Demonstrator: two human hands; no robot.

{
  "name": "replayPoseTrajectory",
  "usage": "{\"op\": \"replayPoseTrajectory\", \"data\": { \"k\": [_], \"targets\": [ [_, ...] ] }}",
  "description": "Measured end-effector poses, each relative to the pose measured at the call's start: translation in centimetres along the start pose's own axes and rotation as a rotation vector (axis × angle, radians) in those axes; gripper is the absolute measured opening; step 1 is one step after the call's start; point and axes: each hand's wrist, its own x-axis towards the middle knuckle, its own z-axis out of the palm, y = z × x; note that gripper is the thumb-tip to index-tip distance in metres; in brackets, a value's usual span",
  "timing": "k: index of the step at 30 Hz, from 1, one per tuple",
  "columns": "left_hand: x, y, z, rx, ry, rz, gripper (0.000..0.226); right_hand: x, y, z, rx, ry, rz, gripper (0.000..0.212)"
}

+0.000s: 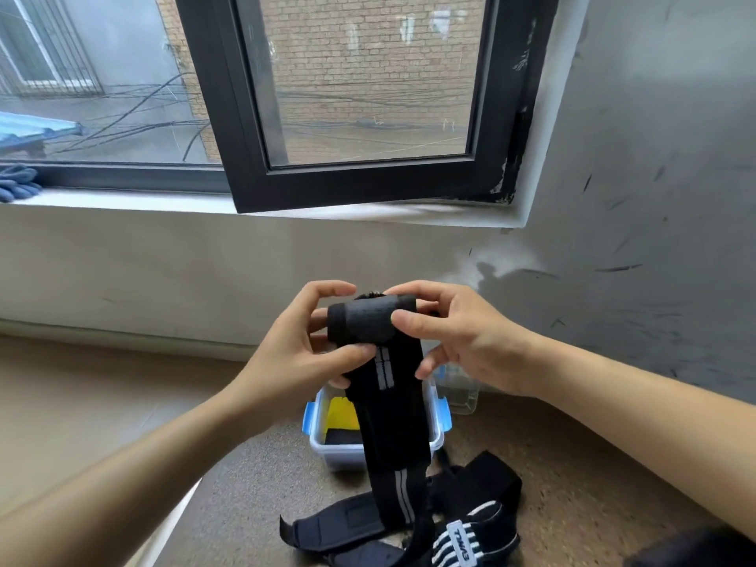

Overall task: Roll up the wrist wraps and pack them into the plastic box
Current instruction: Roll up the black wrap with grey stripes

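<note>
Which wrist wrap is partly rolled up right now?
The wrist wrap gripped by the left hand and right hand, tail hanging over the plastic box; the other wraps lie unrolled on the floor.

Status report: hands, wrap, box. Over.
Left hand, right hand both grip the wrist wrap: top rolled, tail hanging. Plastic box open below it. Other wraps loose on the floor beside the box.

Blue gloves (18,182) lie on the sill (122,199) below the window (356,186).
</note>
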Motion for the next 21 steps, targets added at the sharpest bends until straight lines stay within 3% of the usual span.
{"op": "replayPoseTrajectory", "data": {
  "k": [13,21],
  "targets": [
    [-0.5,1.0,1.4,-0.017,0.101,0.032,0.026,0.1,-0.1,0.5,-0.129,0.056,-0.117,0.032],
    [-0.4,1.3,1.0,0.023,0.051,-0.061,0.042,0.0,-0.1,0.4,-0.110,0.056,-0.183,0.029]
  ]
}}
